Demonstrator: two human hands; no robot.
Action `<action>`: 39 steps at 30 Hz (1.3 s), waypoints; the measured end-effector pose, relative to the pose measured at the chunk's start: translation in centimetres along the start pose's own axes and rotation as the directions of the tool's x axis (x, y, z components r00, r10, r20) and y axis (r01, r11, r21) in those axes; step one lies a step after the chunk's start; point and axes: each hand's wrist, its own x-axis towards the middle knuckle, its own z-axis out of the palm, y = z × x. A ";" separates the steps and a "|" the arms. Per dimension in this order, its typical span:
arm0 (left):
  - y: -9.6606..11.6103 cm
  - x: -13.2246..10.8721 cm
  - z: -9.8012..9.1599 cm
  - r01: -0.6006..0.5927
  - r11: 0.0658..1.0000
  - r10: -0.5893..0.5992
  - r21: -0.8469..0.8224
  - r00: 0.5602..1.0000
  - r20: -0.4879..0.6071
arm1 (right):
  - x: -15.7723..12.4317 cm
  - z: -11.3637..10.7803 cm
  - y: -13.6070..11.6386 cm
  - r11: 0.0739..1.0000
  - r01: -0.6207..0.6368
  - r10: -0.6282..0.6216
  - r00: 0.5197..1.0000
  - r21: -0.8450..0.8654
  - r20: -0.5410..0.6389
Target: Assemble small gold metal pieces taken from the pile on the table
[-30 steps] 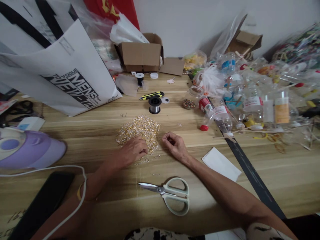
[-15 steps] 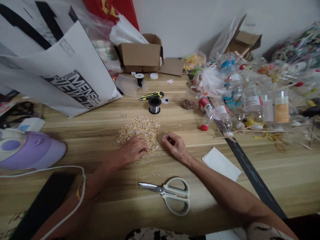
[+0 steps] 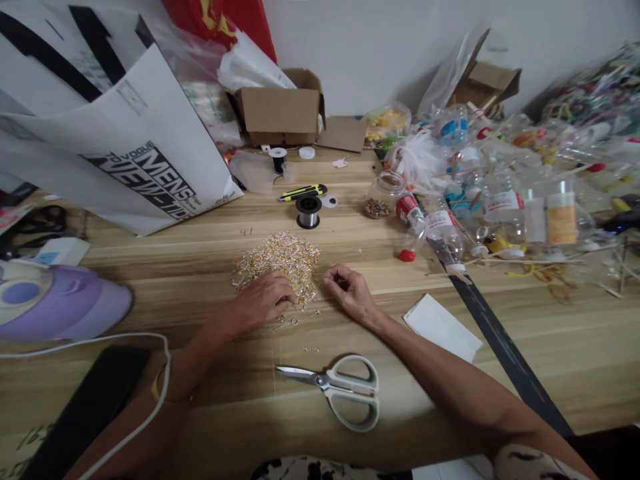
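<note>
A heap of small gold and silver jewellery chains [image 3: 280, 257] lies on the wooden table. My left hand [image 3: 267, 292] rests at its lower left edge, fingers curled and pressed together; whatever the fingertips hold is too small to name. Just right of the heap, my right hand [image 3: 349, 288] lies on its side, thumb and index finger curled together, with nothing I can make out in the pinch. A loose chain [image 3: 295, 321] stretches below the left fingers. Nearer me is a short chain piece [image 3: 311, 349], with scissors [image 3: 345, 390] below it, blades pointing left.
Behind the heap are a wire spool [image 3: 309, 212] and a yellow-black utility knife [image 3: 303, 193]. Plastic bottles [image 3: 443, 230] crowd the right side. Folded white paper [image 3: 443, 327] lies by my right forearm. At left stand a large paper bag [image 3: 145, 147] and a purple device [image 3: 75, 303].
Both hands stay in nearly the same place and pose. The view has shifted very slightly; the heap, loose chain and scissors look unchanged.
</note>
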 end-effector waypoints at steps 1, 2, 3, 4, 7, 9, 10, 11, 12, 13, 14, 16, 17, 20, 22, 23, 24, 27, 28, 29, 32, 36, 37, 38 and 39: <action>0.0 0.0 0.0 0.003 1.000 -0.003 0.005 1.000 -0.003 | 0.0 0.0 0.0 1.000 -0.002 0.002 1.000 -0.001 0.000; 0.0 0.0 0.0 0.009 1.000 -0.009 0.010 1.000 -0.008 | 0.0 0.0 -0.1 1.000 -0.004 0.004 1.000 -0.003 0.001; 0.0 0.0 -0.1 0.017 1.000 -0.017 0.016 1.000 -0.013 | 0.1 0.0 -0.1 1.000 -0.005 0.005 1.000 -0.005 0.001; 0.1 0.0 -0.2 0.025 0.999 -0.025 0.022 1.000 -0.015 | 0.1 -0.1 -0.1 1.000 -0.005 0.005 1.000 -0.007 0.002; 0.3 0.1 -0.4 0.043 0.999 -0.043 0.033 0.999 -0.015 | 0.1 -0.1 -0.2 1.000 0.000 0.000 1.000 -0.006 -0.001; 0.4 0.1 -0.5 0.046 0.998 -0.045 0.042 0.999 -0.018 | 0.1 -0.1 -0.2 1.000 -0.002 0.002 1.000 -0.001 -0.003; 0.4 0.1 -0.5 0.044 0.998 -0.043 0.048 0.999 -0.022 | 0.1 -0.1 -0.2 1.000 -0.004 0.004 1.000 0.003 -0.003; 0.4 0.1 -0.5 0.041 0.998 -0.040 0.054 0.999 -0.024 | 0.1 0.0 -0.2 1.000 -0.007 0.007 1.000 0.006 -0.004; 0.3 0.1 -0.4 0.037 0.997 -0.036 0.062 0.999 -0.023 | 0.1 0.0 -0.2 1.000 -0.008 0.008 1.000 0.007 -0.004; 0.3 0.1 -0.3 0.037 0.997 -0.035 0.069 0.999 -0.023 | 0.1 0.0 -0.2 1.000 -0.008 0.008 1.000 0.006 -0.004; 0.2 0.1 -0.2 0.036 0.997 -0.034 0.074 0.999 -0.023 | 0.1 0.0 -0.2 1.000 -0.007 0.007 1.000 0.004 -0.004; 0.0 0.1 0.0 0.030 0.997 -0.028 0.076 0.999 -0.032 | 0.0 0.0 -0.2 1.000 -0.006 0.006 1.000 0.000 -0.004; -0.1 0.1 0.1 0.021 0.997 -0.019 0.076 0.999 -0.039 | 0.0 -0.1 -0.2 1.000 -0.006 0.006 1.000 -0.002 -0.002; -0.3 0.1 0.4 -0.018 0.997 0.022 0.073 0.998 -0.057 | 0.0 -0.1 -0.2 1.000 -0.007 0.007 1.000 -0.003 0.003; -0.4 0.1 0.5 -0.029 0.997 0.034 0.070 0.997 -0.063 | 0.0 -0.1 -0.2 1.000 -0.005 0.005 1.000 -0.003 0.004; -0.4 0.1 0.6 -0.029 0.997 0.033 0.072 0.997 -0.064 | 0.0 -0.1 -0.2 1.000 -0.003 0.003 1.000 -0.002 0.003; -0.4 0.1 0.6 -0.026 0.997 0.031 0.076 0.997 -0.066 | 0.0 -0.1 -0.2 1.000 -0.003 0.003 1.000 -0.001 0.004; -0.4 0.2 0.6 -0.028 0.995 0.036 0.097 0.996 -0.079 | 0.0 -0.1 -0.1 1.000 -0.001 0.002 1.000 -0.003 0.005; -0.4 0.3 0.6 -0.029 0.994 0.038 0.102 0.995 -0.088 | 0.1 -0.1 -0.1 1.000 -0.001 0.001 1.000 -0.004 0.004; -0.4 0.3 0.6 -0.028 0.994 0.039 0.104 0.994 -0.100 | 0.1 -0.1 -0.1 1.000 -0.002 0.002 1.000 -0.006 0.003; -0.2 0.6 0.8 -0.003 0.995 0.018 0.098 0.989 -0.146 | 0.1 -0.1 -0.1 1.000 -0.010 0.011 1.000 -0.009 0.003; 0.5 0.9 1.3 0.023 0.996 -0.007 0.083 0.983 -0.185 | 0.1 -0.1 -0.2 1.000 -0.016 0.016 1.000 -0.003 0.007; 0.7 0.9 1.4 0.024 0.996 -0.008 0.087 0.982 -0.186 | 0.1 -0.1 -0.3 1.000 -0.017 0.017 1.000 -0.002 0.005; 0.9 1.0 1.4 0.027 0.995 -0.009 0.092 0.982 -0.188 | 0.1 -0.1 -0.3 1.000 -0.020 0.020 1.000 -0.002 0.002; 1.1 1.0 1.5 0.031 0.995 -0.012 0.098 0.982 -0.191 | 0.1 -0.1 -0.3 1.000 -0.023 0.023 1.000 -0.002 0.001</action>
